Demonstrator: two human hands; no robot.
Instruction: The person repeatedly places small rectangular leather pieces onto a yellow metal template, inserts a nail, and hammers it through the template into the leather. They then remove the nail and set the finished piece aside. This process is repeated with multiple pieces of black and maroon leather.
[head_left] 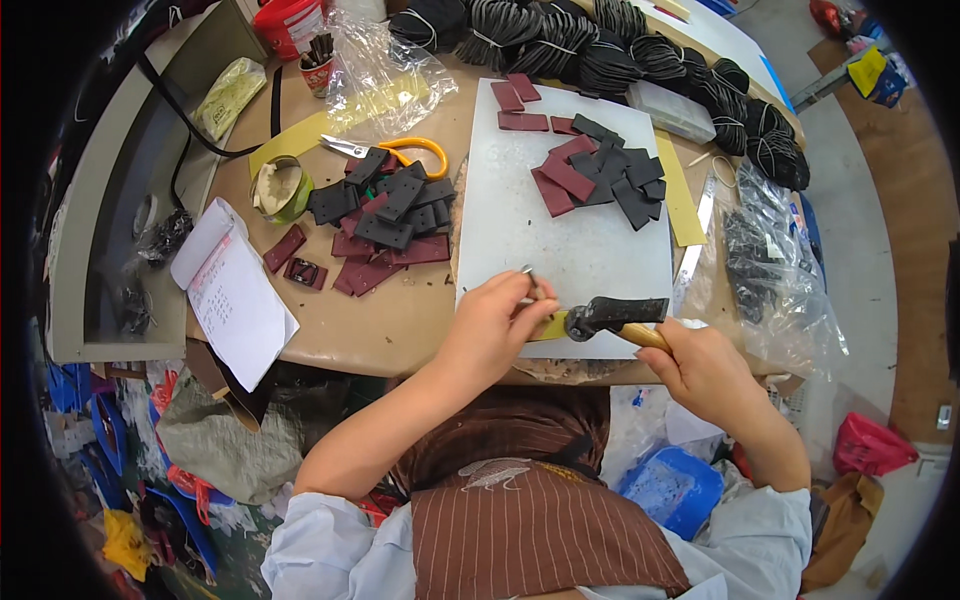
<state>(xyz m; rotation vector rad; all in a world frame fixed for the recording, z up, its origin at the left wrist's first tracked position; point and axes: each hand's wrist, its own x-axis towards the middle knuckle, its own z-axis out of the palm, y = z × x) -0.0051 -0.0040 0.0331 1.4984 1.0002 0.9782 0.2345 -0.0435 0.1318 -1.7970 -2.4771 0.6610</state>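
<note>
Right fingers (660, 366) grip a hammer (612, 315), left fingers (506, 290) a rod (531, 276).

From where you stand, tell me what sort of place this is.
Probably a craft workshop, perhaps for leatherwork: the right hand holds a hammer, small maroon and black pieces lie in piles, and bundles of black cord lie along the far side of the workbench.

We see a tan-topped workbench (335, 338) spanning the center of the frame in bright light, a grey box-like fixture (92, 200) at left, pale grey floor (868, 230) and a brown panel (925, 210) at right, and dark green floor (240, 545) at lower left.
</note>
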